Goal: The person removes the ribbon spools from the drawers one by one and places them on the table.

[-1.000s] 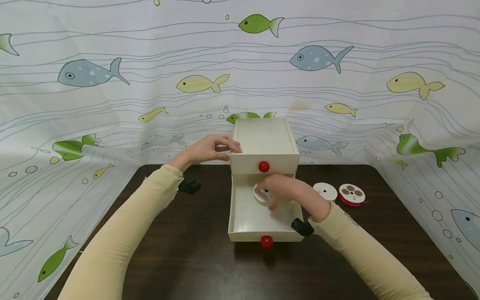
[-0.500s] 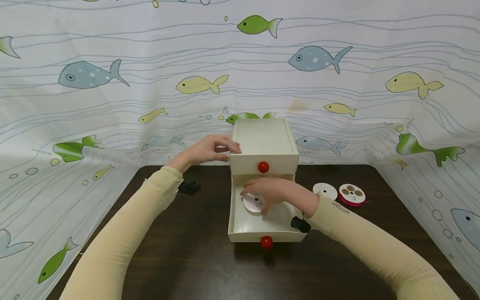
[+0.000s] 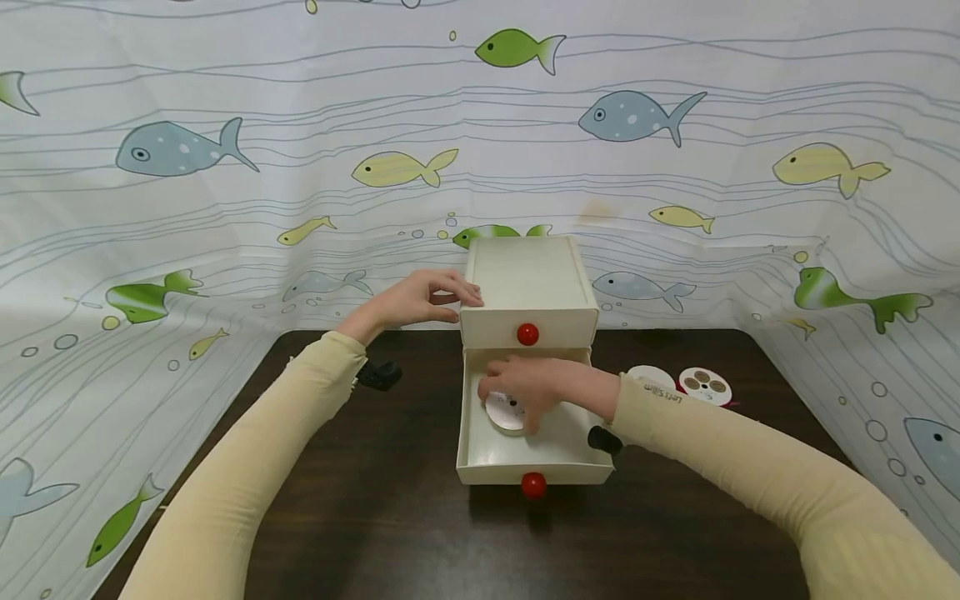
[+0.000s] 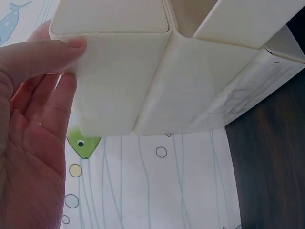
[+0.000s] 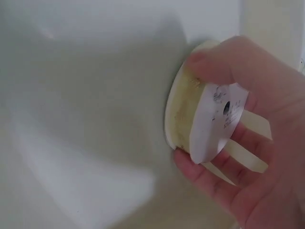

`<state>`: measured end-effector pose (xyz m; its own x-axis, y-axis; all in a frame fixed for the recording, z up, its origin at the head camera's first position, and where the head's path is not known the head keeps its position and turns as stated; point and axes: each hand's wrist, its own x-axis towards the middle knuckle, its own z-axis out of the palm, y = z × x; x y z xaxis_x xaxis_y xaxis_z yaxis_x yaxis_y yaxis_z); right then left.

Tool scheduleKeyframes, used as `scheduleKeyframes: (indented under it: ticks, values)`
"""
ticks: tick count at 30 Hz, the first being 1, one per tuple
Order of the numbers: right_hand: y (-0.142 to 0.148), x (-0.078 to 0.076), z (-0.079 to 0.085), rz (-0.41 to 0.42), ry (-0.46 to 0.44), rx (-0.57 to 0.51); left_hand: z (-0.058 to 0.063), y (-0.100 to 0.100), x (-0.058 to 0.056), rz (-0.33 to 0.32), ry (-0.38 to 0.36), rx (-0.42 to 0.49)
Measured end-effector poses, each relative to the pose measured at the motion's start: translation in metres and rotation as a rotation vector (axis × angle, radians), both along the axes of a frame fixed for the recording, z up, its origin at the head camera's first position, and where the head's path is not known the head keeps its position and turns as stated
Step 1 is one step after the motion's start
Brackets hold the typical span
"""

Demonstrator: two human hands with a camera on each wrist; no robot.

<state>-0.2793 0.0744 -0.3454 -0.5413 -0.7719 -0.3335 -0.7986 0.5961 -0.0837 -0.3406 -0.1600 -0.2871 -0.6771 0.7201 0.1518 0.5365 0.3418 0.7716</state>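
Note:
A white drawer cabinet stands on the table, its top drawer in and a lower drawer pulled out. My left hand holds the cabinet's upper left front corner. In the left wrist view, the thumb lies along the edge and the fingers bend round the corner. Inside the open drawer, my right hand grips a ribbon spool. Close up in the right wrist view, thumb and fingers span the rim of the spool, wound with pale yellow ribbon. It stands tilted against the drawer's white surface.
Right of the cabinet on the dark table lie a white spool, partly behind the right sleeve, and a spool with red ribbon. Red knobs stick out from the drawer fronts. A fish-patterned sheet surrounds the table.
The ribbon spool has shifted left and toward the drawer's front along with my right hand. My left hand keeps its place on the cabinet corner.

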Motion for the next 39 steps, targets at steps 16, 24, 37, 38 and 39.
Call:
scheduleKeyframes:
  ticks: [16,24,37,38,39]
  values:
    - [0.007,0.006,0.019,0.088,-0.005,-0.061,0.000,-0.001,0.002,-0.010,0.006,0.017]
    - [0.020,0.014,0.036,0.107,-0.033,-0.130,-0.001,0.000,0.000,-0.010,0.001,0.016]
    - [0.059,0.031,0.064,0.062,-0.015,-0.226,0.000,0.000,0.002,-0.024,-0.002,0.024]
    - [0.065,0.032,0.066,0.056,-0.004,-0.244,0.000,0.000,0.001,-0.024,-0.002,0.024]
    - [0.070,0.034,0.069,0.047,0.008,-0.263,0.001,0.000,0.001,-0.022,-0.001,0.025]
